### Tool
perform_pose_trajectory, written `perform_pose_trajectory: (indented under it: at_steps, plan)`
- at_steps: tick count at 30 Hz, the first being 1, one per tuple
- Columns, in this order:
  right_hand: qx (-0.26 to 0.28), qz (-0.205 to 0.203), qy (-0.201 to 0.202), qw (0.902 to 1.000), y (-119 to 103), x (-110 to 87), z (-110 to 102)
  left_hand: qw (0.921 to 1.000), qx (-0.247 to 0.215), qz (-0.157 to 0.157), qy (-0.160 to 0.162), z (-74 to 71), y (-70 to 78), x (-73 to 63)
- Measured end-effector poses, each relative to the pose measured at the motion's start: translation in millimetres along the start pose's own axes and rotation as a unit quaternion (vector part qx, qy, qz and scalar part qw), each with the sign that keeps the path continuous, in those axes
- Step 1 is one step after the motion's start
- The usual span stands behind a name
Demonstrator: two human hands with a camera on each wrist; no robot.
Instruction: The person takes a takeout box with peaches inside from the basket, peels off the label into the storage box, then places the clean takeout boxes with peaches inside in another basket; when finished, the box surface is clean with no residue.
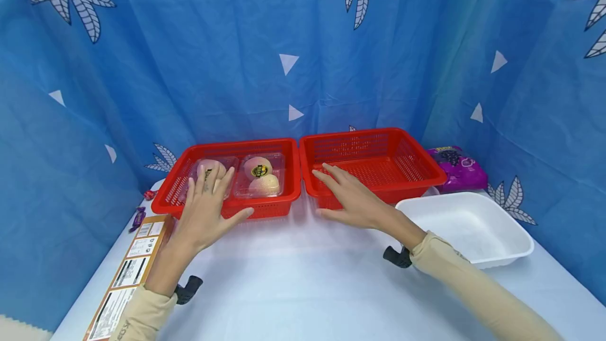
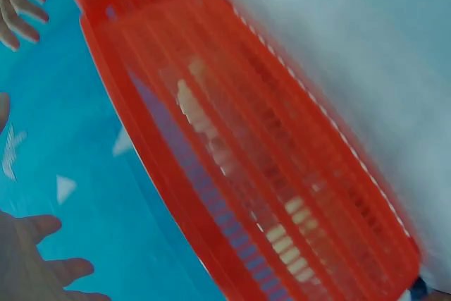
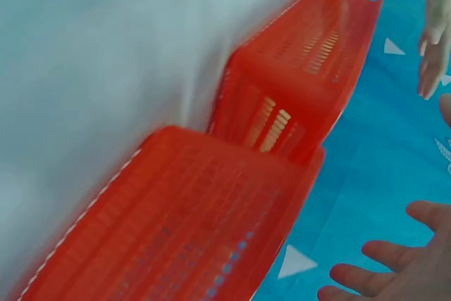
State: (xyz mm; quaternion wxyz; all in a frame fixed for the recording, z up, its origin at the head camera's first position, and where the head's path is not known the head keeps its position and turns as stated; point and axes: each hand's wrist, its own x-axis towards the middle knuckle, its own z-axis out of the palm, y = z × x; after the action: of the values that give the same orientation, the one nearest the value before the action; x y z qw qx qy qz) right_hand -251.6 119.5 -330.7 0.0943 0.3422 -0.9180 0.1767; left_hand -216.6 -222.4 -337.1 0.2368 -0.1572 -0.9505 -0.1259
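Two red plastic baskets stand side by side at the back of the table. Inside the left basket [image 1: 276,209] are two clear plastic boxes; the right-hand box [image 1: 240,186] holds a pinkish round fruit [image 1: 258,167] with a black and yellow label and a paler one [image 1: 266,184]. My left hand [image 1: 201,220], fingers spread, hovers before the left basket and partly hides the other box [image 1: 232,162]. My right hand [image 1: 352,199] is held with straight fingers in front of the right basket [image 1: 402,159], whose slatted floor shows. Neither hand holds anything.
A white tray [image 1: 466,225] sits at the right, with a purple packet [image 1: 459,170] behind it. Along the left edge lie an orange and white carton [image 1: 130,272], a purple wrapped candy [image 1: 138,219] and a red one [image 1: 149,194]. Blue curtain [image 1: 246,67] surrounds the table.
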Motion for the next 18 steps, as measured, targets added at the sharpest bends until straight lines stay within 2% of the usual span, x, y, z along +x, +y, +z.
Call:
perform_pose_trajectory:
  at_steps: [4,8,13,18]
  plan:
    - [0.04,0.007,-0.01,0.9991,-11.1,22.5,3.7,0.9985,-0.003,-0.051,-0.02,-5.3,-23.1,-0.6]
    - [0.094,0.022,-0.018,0.9952,-21.2,47.9,9.1,0.9928,-0.006,-0.111,-0.046,-9.7,-49.2,-4.7]
    - [0.154,0.038,-0.023,0.9871,-27.1,83.1,20.9,0.9806,-0.029,-0.178,-0.078,-11.8,-76.2,-11.0]
    - [0.194,0.08,-0.055,0.9762,-30.7,115.6,31.2,0.9666,-0.062,-0.214,-0.126,-9.8,-91.8,-11.9]
